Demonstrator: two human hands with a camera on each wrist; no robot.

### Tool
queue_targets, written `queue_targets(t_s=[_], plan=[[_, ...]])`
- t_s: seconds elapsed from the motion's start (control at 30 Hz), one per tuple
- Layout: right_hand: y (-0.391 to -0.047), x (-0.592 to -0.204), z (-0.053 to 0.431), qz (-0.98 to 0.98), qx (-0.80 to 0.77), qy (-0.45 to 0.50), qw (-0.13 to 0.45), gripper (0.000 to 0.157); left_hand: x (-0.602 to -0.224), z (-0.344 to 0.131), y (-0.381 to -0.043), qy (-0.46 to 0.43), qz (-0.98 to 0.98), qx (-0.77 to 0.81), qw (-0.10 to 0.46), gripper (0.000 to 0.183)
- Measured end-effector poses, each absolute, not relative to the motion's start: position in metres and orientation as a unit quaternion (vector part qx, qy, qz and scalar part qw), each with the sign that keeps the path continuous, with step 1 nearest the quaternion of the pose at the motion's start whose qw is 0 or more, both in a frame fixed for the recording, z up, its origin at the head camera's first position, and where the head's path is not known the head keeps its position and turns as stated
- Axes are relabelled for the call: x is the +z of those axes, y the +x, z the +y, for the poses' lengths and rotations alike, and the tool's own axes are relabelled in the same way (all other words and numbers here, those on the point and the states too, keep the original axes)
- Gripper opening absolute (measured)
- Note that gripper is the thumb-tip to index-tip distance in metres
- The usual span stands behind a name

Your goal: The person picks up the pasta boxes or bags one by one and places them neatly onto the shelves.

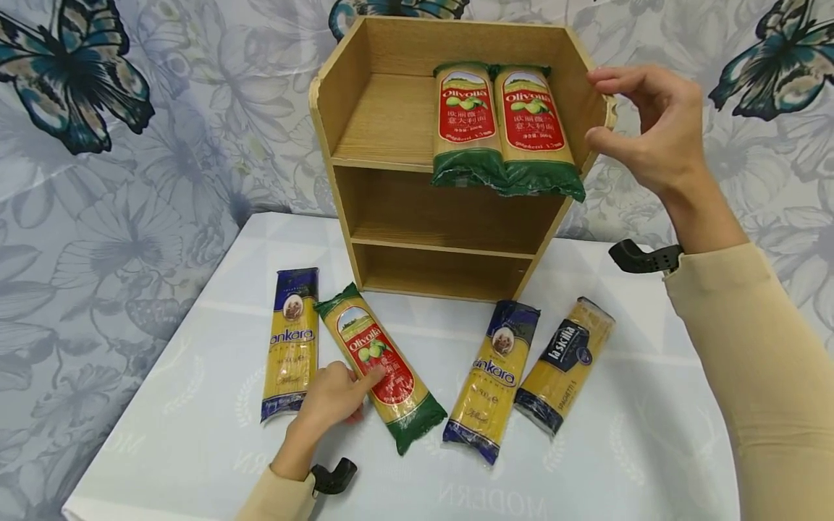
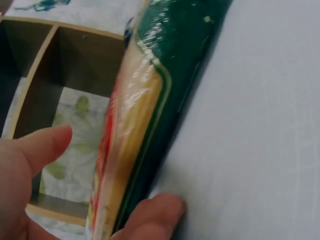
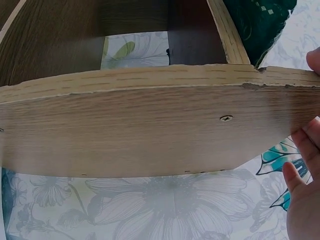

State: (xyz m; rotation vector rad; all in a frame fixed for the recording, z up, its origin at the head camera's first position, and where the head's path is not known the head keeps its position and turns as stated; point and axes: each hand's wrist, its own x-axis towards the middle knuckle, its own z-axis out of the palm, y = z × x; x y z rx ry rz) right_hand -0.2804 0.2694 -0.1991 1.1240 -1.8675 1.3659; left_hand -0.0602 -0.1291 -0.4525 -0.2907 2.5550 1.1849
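Note:
My left hand (image 1: 335, 394) is at the left edge of a green-ended Olivoila spaghetti packet (image 1: 374, 362) lying slanted on the table. In the left wrist view the thumb (image 2: 52, 145) stands apart above the packet, while the fingertips (image 2: 160, 212) are by its lower edge. With thumb and fingers on either side of the panel, my right hand (image 1: 658, 123) grips the right side of a wooden shelf unit (image 1: 397, 47). Two more Olivoila packets, one left (image 1: 465, 119) and one right (image 1: 534, 123), lie side by side on its top shelf, their green ends overhanging the front.
On the white-covered table (image 1: 215, 434) lie a blue-and-yellow Ankara packet (image 1: 291, 340) at left, another Ankara packet (image 1: 493, 380) right of centre, and a La Sicilia spaghetti packet (image 1: 565, 365) farther right. Floral cloth (image 1: 176, 181) with butterflies hangs behind the shelf unit.

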Motion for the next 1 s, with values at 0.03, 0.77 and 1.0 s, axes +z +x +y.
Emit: queue_targets(t_s=[0.03,0.77,1.0], plan=[[-0.282,-0.199,0.27,-0.699,0.507,0.417,0.281,0.041,-0.454,-0.127,-0.061,-0.099,0.898,0.4,0.151,0.059],[-0.288,-0.202,0.275,-0.713,0.485,0.415,0.289,0.041,-0.466,-0.112,-0.065,-0.12,0.921,0.36,0.093,0.044],[-0.286,-0.203,0.273,-0.703,0.501,0.412,0.291,0.041,-0.466,-0.112,-0.065,-0.139,0.882,0.436,0.111,0.037]])
